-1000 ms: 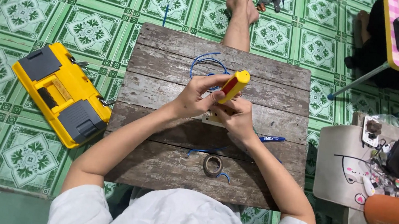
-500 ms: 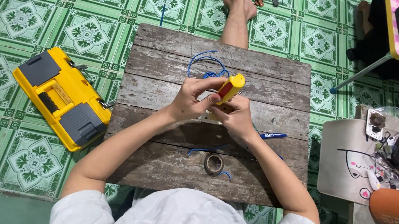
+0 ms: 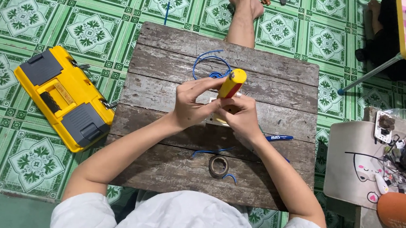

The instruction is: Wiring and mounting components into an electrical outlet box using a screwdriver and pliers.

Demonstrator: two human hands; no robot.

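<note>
A yellow case with dark grey lid panels lies closed on the green tiled floor, just left of the worktop; a small yellow label strip sits along its middle. The blue pen on the worktop's right side carries a white printed band.

A closed yellow toolbox lies on green patterned floor tiles.

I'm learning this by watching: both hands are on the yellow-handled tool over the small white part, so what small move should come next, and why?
Probably keep turning the yellow-handled tool with the left hand while the right hand steadies the white part. The tool stands nearly upright with its tip down between the hands. The tip itself is hidden, so this is a guess.
</note>
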